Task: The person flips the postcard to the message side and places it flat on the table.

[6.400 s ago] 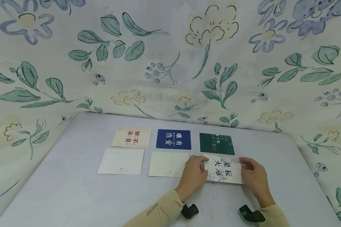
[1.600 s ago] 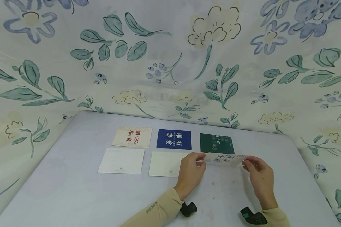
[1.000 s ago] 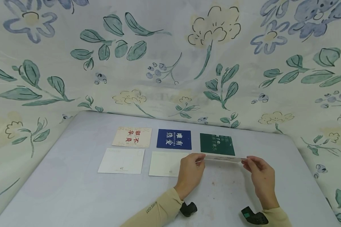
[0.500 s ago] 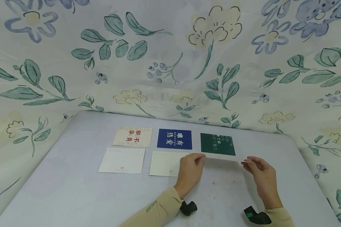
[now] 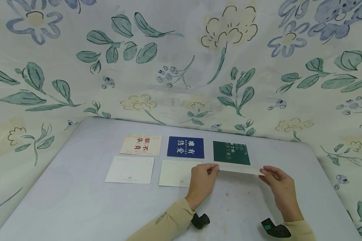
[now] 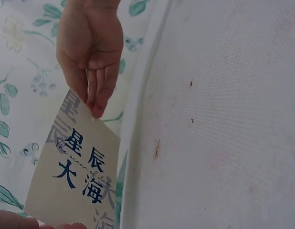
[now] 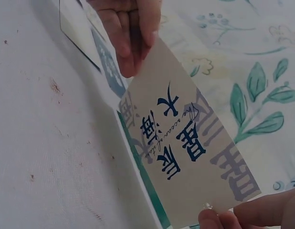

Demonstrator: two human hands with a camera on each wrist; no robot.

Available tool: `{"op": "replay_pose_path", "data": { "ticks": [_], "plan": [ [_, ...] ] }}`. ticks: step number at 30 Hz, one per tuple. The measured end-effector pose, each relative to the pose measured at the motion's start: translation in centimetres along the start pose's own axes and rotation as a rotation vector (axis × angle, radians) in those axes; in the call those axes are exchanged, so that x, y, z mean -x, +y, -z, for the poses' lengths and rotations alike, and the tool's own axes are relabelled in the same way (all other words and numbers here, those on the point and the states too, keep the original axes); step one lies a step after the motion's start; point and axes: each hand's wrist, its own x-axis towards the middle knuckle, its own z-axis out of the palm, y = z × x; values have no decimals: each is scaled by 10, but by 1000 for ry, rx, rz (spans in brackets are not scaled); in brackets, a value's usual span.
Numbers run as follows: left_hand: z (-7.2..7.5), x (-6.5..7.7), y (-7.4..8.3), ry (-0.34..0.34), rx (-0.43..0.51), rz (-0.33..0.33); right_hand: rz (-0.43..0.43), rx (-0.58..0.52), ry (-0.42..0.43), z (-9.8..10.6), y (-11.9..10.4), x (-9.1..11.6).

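Observation:
My left hand (image 5: pixel 202 182) pinches the left end of a postcard (image 5: pixel 239 168) between thumb and fingers. At its right end, my right hand (image 5: pixel 280 189) pinches it too. From the head view the card is a thin pale strip, tilted steeply above the table. Both wrist views show its cream face with dark blue characters and grey-purple lettering (image 6: pixel 78 164). Just beyond it lies a dark green card (image 5: pixel 231 152). A plain cream card (image 5: pixel 175 172) lies left of the held one, its right end hidden behind my left hand.
A blue card (image 5: pixel 185 147) and a cream card with red characters (image 5: pixel 140 144) lie in the back row. In front of the latter is a white card (image 5: pixel 129 170), blank side up. A floral cloth (image 5: pixel 181 67) rises behind the white table (image 5: pixel 78 201).
The postcard, earlier held nearly flat with its characters facing up, has been lifted and turned so they no longer show from above. My right hand has shifted slightly right.

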Motion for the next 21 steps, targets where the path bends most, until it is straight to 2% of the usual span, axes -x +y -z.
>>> {"op": "replay_pose_path", "data": {
  "ticks": [7,11,15,21],
  "plan": [
    [0,0,0,-9,32,4,11,27,-22,11,32,-19],
    [0,1,1,-7,35,4,4,67,-11,14,39,-23],
    [0,1,1,-6,36,11,-9,150,-14,13,32,-18],
    [-1,2,2,-10,50,37,-67,209,-49,9,3,-4]
  ]
}}
